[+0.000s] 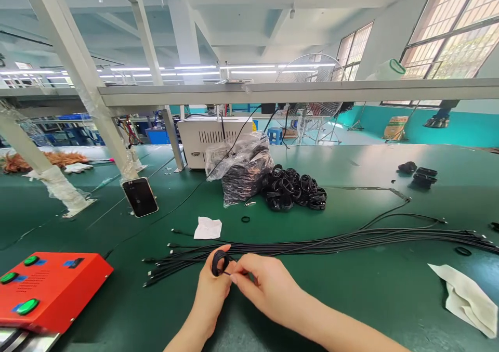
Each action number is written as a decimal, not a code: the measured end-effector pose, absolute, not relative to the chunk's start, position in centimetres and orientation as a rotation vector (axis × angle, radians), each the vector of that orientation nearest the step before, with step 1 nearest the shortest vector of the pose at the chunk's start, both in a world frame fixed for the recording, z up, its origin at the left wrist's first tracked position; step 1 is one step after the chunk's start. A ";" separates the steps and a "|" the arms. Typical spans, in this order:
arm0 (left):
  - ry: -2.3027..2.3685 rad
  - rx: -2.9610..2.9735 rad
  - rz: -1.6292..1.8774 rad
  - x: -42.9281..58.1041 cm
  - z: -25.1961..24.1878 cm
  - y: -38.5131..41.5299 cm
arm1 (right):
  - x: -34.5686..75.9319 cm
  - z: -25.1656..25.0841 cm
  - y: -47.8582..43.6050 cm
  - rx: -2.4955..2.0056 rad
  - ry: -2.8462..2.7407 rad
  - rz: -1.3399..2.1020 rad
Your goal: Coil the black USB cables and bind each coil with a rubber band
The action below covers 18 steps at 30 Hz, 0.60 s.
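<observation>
My left hand [212, 289] holds a small coil of black cable [219, 262] between thumb and fingers, low at the centre. My right hand [261, 284] is closed in a pinch on the cable's loose end right beside the coil. Just behind both hands lies a long bundle of straight black cables [331, 243], stretched across the green table [351, 300] to the right edge. A heap of finished black cable coils [294, 188] sits further back at the centre, next to a clear plastic bag of black cables [241, 170].
A red box with green buttons [47, 289] lies at the lower left. A phone [139, 197] leans on a frame leg. White paper scraps [208, 228] and a white cloth [465, 297] lie on the table. A white machine [206, 136] and fan stand behind.
</observation>
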<state>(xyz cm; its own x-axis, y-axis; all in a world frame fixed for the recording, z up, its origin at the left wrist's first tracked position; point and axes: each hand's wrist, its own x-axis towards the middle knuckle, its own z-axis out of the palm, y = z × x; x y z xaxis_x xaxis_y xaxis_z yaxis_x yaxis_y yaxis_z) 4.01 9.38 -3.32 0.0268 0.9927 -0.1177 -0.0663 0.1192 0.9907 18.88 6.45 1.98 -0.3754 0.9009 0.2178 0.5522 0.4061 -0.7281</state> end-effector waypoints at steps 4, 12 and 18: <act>1.220 1.210 1.132 3.6 -3.6 8.7 | 17.8 1.4 4.9 -1.019 -2.146 0.846; 1.173 1.344 1.129 4.1 -2.4 9.1 | 20.9 2.0 9.0 -1.103 -1.902 1.361; 1.080 1.433 1.149 4.8 -2.5 8.2 | 20.5 0.6 9.9 -1.096 -1.389 1.689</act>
